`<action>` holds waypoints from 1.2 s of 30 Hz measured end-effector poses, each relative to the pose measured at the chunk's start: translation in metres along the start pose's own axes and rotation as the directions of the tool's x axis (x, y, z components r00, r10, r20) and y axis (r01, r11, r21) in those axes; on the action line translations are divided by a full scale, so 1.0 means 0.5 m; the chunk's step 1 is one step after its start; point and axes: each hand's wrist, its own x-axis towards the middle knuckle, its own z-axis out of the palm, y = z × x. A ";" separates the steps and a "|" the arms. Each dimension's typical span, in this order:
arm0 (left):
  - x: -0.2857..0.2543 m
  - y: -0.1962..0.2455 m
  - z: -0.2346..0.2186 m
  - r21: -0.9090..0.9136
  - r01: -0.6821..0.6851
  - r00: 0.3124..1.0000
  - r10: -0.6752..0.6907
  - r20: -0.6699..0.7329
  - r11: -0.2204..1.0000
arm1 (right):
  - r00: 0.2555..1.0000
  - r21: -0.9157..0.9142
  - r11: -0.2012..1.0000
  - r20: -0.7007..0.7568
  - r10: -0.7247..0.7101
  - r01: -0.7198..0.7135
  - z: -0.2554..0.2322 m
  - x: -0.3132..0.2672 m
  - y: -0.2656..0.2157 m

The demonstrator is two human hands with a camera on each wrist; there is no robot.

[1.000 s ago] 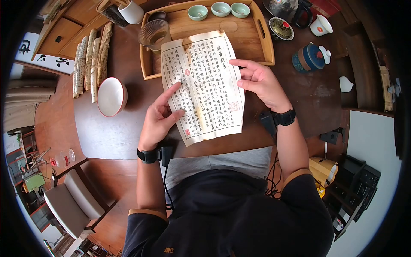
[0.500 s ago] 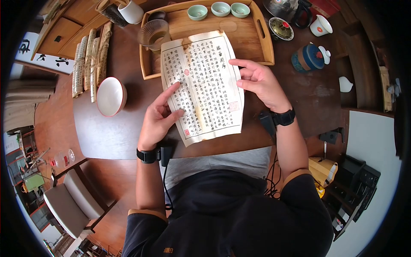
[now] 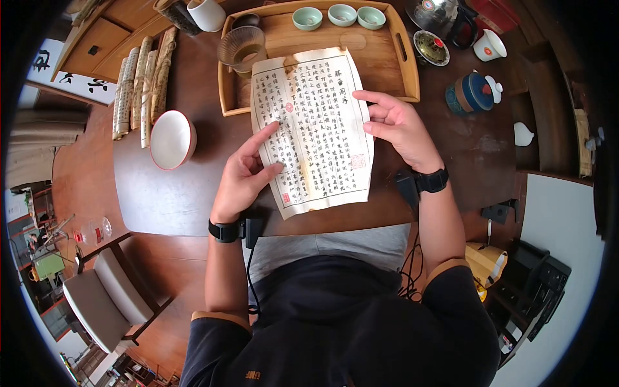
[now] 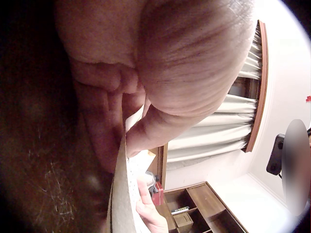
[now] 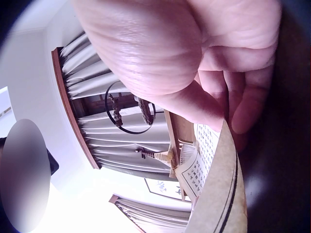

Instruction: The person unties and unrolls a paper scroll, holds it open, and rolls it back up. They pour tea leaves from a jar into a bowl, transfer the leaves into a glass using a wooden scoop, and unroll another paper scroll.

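A sheet of paper with columns of brush characters and red seals is held between both hands above the table's front part. The left hand pinches its left edge, thumb on the written face and other fingers mostly behind. On the right edge, the right hand pinches the sheet between thumb and fingers. In the left wrist view the sheet is seen nearly edge-on under the thumb of the left hand. The right wrist view shows the right hand gripping the sheet's edge.
Beyond the paper lies a wooden tray with small green cups and a glass bowl. At the left are a white bowl and several rolled scrolls. A blue teapot stands at the right.
In the head view, the table, tray, paper and hands appear shifted slightly to the right. Both hands keep their hold on the sheet.
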 end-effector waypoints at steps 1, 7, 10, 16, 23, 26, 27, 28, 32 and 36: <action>0.000 -0.001 0.000 0.008 -0.005 1.000 0.005 -0.002 1.000 | 1.000 -0.001 1.000 0.001 0.002 -0.002 0.000 0.000 0.000; 0.000 0.001 0.001 -0.004 0.001 1.000 -0.001 -0.002 1.000 | 1.000 0.013 1.000 0.001 -0.004 0.003 0.001 0.000 0.000; 0.002 -0.003 0.001 0.007 -0.024 1.000 0.024 -0.006 1.000 | 1.000 0.005 1.000 0.006 -0.004 0.004 -0.003 0.001 0.003; 0.002 -0.003 0.000 -0.003 -0.014 1.000 0.014 -0.003 1.000 | 1.000 -0.001 1.000 0.010 -0.005 0.005 -0.002 0.001 0.000; 0.001 -0.002 -0.001 -0.015 -0.001 1.000 0.001 0.001 1.000 | 1.000 0.007 1.000 0.012 -0.012 0.012 -0.003 0.002 0.003; 0.001 -0.002 -0.002 -0.015 -0.002 1.000 0.002 0.003 1.000 | 1.000 0.013 1.000 0.011 -0.008 0.008 -0.002 0.002 0.003; 0.002 -0.002 -0.001 -0.011 -0.005 1.000 0.005 0.002 1.000 | 1.000 0.018 1.000 0.012 -0.012 0.011 -0.003 0.003 0.005; 0.002 -0.002 -0.001 -0.007 -0.008 1.000 0.008 0.001 1.000 | 1.000 0.023 1.000 0.012 -0.015 0.015 -0.003 0.003 0.006; 0.002 0.000 0.000 -0.015 -0.002 1.000 0.002 -0.002 1.000 | 1.000 0.028 1.000 0.011 -0.005 0.005 -0.002 0.002 0.004; 0.002 -0.001 0.000 -0.014 -0.002 1.000 0.002 -0.003 1.000 | 1.000 0.025 1.000 0.012 -0.010 0.010 -0.003 0.002 0.005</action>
